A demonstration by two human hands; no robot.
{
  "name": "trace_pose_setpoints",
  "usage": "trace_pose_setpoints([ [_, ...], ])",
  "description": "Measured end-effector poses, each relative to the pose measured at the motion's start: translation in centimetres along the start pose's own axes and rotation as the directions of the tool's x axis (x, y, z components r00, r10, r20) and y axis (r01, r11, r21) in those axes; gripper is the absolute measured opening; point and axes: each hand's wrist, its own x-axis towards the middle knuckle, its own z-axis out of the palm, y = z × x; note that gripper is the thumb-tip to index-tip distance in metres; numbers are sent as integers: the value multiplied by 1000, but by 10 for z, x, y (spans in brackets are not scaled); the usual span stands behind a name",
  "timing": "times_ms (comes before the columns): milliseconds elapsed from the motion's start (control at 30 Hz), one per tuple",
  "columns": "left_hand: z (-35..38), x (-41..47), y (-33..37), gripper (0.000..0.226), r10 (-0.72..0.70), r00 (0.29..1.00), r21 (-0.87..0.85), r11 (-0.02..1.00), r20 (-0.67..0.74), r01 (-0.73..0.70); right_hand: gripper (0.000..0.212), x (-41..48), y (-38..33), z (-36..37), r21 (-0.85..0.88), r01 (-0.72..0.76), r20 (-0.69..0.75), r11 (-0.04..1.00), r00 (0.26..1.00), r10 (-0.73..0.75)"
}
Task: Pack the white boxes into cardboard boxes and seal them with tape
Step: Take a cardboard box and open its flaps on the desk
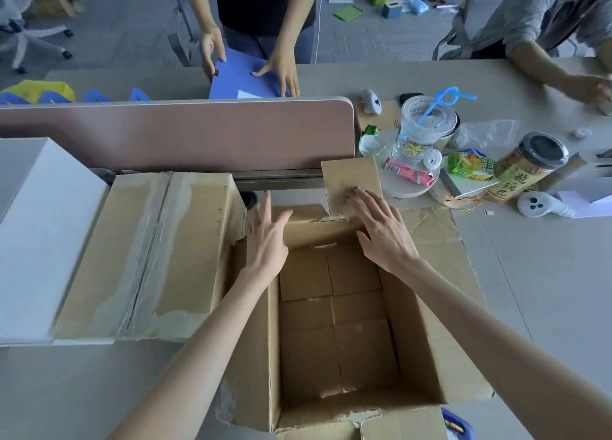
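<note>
1. Open box (410, 333): cardboard, lower centre of the frame, top open, flaps folded outward. Nothing inside; the seamed bottom panels show. The right flap lies flat on the table (546, 274).
2. Flap (352, 183): torn cardboard piece at the open box's far right corner, standing up toward the upper centre.
3. Left hand (268, 237): over the far left corner of the open box, fingers straight and spread, grasping nothing. Whether it touches the cardboard cannot be told.
4. Right hand (381, 231): palm down, fingers straight, released, fingertips lying flat on the flap.
5. Taped box (149, 254): cardboard, closed, left of centre, just beside the open box. Clear tape runs along its top seam.
6. White box (43, 234): far left edge of the frame, against the taped box and outside both cardboard boxes.
7. Divider (175, 131): pink panel, upper centre, behind both cardboard boxes.
8. Cup (420, 131): clear, lidded, with a blue looped straw, right of the divider, on a round tray with snack packets.
9. Jar (526, 164): tilted, black lid, yellow label, right of the cup.
10. Folder (245, 78): blue, beyond the divider at the top centre, under another person's two hands.
11. A second person's arm reaches onto the table at the upper right.
</note>
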Motion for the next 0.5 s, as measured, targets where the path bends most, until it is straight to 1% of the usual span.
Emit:
trace_pose_setpoints([
  [100,2,-1,-3,41,85,995,33,996,-54,-83,68,-2,1,5,-40,11,-30,999,999,-12],
  [233,-2,-1,1,17,78,994,44,996,-71,-75,60,-4,-4,9,-66,15,-76,998,997,-20],
  [367,-6,-6,-2,6,92,993,26,996,-72,-90,57,-10,-7,7,-76,50,-77,996,995,-56],
  [500,-20,-16,-5,4,85,987,-23,996,-136,-89,54,-6,-19,-2,-128,67,-107,989,991,-81],
])
